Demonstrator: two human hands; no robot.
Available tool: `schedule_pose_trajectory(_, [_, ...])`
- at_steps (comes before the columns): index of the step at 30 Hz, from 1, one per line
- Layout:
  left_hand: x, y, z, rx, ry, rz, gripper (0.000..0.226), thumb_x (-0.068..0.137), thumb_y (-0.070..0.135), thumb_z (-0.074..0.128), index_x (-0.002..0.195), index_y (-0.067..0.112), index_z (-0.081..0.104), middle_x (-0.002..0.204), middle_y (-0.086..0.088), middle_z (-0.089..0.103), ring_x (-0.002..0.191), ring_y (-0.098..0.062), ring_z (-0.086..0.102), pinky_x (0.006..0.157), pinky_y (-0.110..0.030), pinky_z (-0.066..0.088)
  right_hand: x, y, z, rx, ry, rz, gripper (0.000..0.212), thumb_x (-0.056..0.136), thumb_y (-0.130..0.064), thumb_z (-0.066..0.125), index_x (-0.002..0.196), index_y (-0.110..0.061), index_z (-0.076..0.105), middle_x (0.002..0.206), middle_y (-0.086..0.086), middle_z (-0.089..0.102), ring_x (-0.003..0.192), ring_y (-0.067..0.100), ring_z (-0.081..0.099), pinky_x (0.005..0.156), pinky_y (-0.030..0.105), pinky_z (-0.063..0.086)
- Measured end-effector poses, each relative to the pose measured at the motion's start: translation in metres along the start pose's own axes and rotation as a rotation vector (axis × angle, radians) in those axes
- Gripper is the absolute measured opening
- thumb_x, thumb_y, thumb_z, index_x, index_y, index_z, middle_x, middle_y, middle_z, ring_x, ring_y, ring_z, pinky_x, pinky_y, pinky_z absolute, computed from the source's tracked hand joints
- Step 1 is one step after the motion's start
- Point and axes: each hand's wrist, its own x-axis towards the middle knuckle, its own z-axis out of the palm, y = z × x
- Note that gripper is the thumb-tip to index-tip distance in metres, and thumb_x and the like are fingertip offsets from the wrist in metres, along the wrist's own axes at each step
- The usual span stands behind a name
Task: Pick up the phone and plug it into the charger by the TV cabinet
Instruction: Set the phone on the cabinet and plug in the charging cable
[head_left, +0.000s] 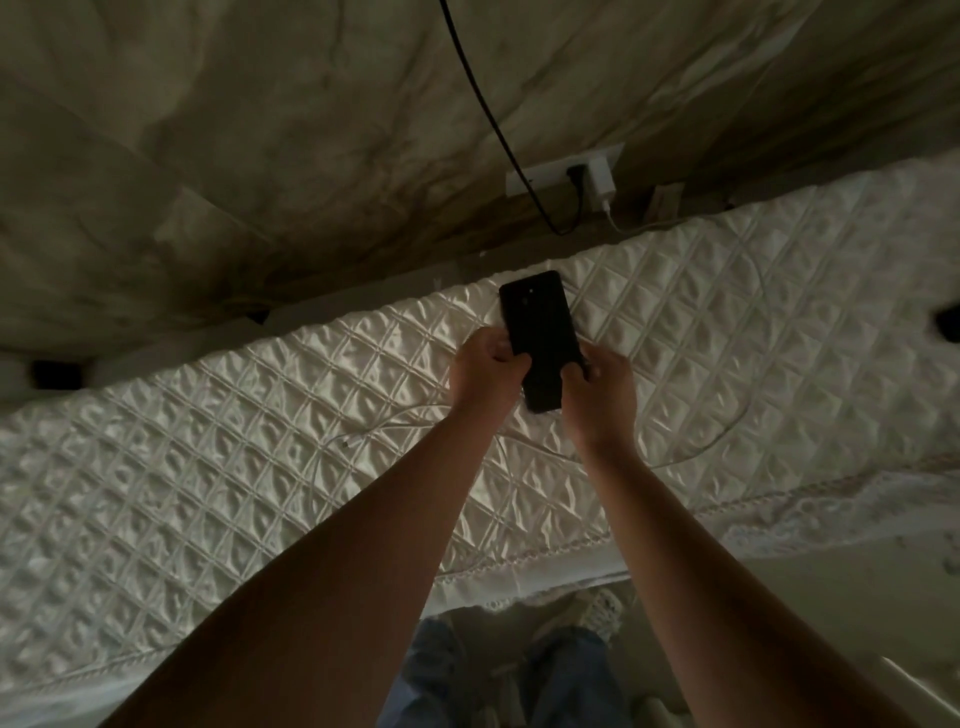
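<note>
A black phone (540, 332) is held back side up, above a cabinet top covered in white quilted cloth (208, 467). My left hand (485, 374) grips its left edge and my right hand (600, 400) grips its lower right edge. A white charger (602, 184) sits in a wall socket strip (545, 174) behind the cabinet. Its white cable (727, 426) loops across the cloth, and the loose plug end (347, 442) lies on the cloth left of my left wrist.
A black cable (493, 119) hangs down the beige wall to the socket strip. Dark objects sit at the left (54, 374) and right (948, 325) edges. My legs in jeans (545, 675) and a shoe (597, 608) stand at the cabinet's front edge.
</note>
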Motion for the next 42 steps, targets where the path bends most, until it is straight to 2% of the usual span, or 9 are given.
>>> schedule_pose_trajectory(4, [-0.002,0.001,0.001,0.077,0.023,0.06,0.03,0.074,0.011,0.072,0.094,0.026,0.056,0.074,0.012,0.06,0.066,-0.002,0.058,0.051,-0.013,0.038,0.003,-0.003,-0.001,0.061,0.026,0.058,0.029,0.079,-0.006,0.048,0.096,-0.008,0.07,0.086,0.004,0.069,0.087,0.022,0.065,0.075,0.032,0.051])
schedule_pose_trajectory(7, [-0.001,0.0,0.002,0.091,0.024,0.077,0.03,0.075,0.012,0.072,0.096,0.024,0.055,0.079,0.005,0.062,0.07,-0.009,0.06,0.057,-0.021,0.043,0.005,-0.003,-0.001,0.081,0.04,0.092,0.034,0.08,-0.007,0.049,0.108,-0.009,0.069,0.095,0.003,0.07,0.093,0.02,0.065,0.082,0.033,0.051])
schedule_pose_trajectory(11, [0.003,-0.002,0.002,0.136,0.023,0.106,0.031,0.075,0.013,0.074,0.101,0.019,0.059,0.083,0.0,0.063,0.075,-0.015,0.06,0.058,-0.024,0.042,0.001,-0.001,0.001,-0.026,0.023,0.004,0.04,0.078,-0.006,0.048,0.114,-0.01,0.065,0.107,0.008,0.07,0.104,0.025,0.061,0.098,0.046,0.045])
schedule_pose_trajectory(14, [0.005,-0.003,0.002,0.13,0.012,0.09,0.032,0.074,0.013,0.075,0.1,0.02,0.058,0.075,0.004,0.06,0.07,-0.013,0.059,0.058,-0.026,0.042,-0.003,0.003,0.002,-0.218,0.046,-0.098,0.046,0.079,-0.009,0.047,0.121,-0.018,0.063,0.116,0.004,0.068,0.112,0.02,0.055,0.102,0.039,0.039])
schedule_pose_trajectory(19, [0.005,-0.003,0.002,0.149,0.01,0.111,0.036,0.075,0.012,0.074,0.107,0.018,0.058,0.081,0.001,0.062,0.077,-0.018,0.063,0.065,-0.032,0.051,0.002,0.012,-0.005,-0.225,0.052,-0.069,0.042,0.083,-0.014,0.044,0.118,-0.023,0.066,0.109,0.005,0.065,0.1,0.018,0.057,0.083,0.029,0.044])
schedule_pose_trajectory(22, [-0.001,-0.005,0.005,0.215,-0.006,0.186,0.06,0.08,0.014,0.069,0.134,0.025,0.047,0.105,-0.01,0.065,0.092,-0.026,0.066,0.079,-0.043,0.056,-0.003,0.016,-0.005,-0.254,0.026,-0.131,0.048,0.087,-0.017,0.041,0.13,-0.031,0.056,0.115,0.003,0.06,0.105,0.02,0.056,0.085,0.037,0.05])
schedule_pose_trajectory(25, [-0.008,-0.011,0.007,0.318,-0.039,0.247,0.075,0.087,0.019,0.064,0.151,0.032,0.027,0.121,-0.013,0.055,0.099,-0.026,0.063,0.082,-0.043,0.055,-0.006,0.022,-0.003,-0.311,0.001,-0.171,0.051,0.087,-0.016,0.042,0.136,-0.024,0.052,0.126,0.006,0.055,0.113,0.026,0.051,0.091,0.043,0.048])
schedule_pose_trajectory(37, [-0.008,-0.004,0.004,0.399,-0.067,0.258,0.075,0.088,0.02,0.062,0.153,0.029,0.024,0.125,-0.018,0.053,0.106,-0.031,0.06,0.089,-0.046,0.052,-0.004,0.02,-0.008,-0.714,-0.039,-0.31,0.057,0.085,-0.023,0.051,0.142,-0.021,0.045,0.131,0.006,0.055,0.119,0.027,0.05,0.093,0.038,0.042])
schedule_pose_trajectory(42, [-0.008,-0.005,0.004,0.375,-0.074,0.251,0.075,0.088,0.019,0.062,0.153,0.029,0.024,0.125,-0.017,0.053,0.106,-0.03,0.059,0.09,-0.045,0.052,-0.004,0.017,-0.011,-0.731,-0.094,-0.305,0.059,0.085,-0.024,0.052,0.143,-0.02,0.042,0.134,0.007,0.052,0.123,0.027,0.047,0.097,0.04,0.041])
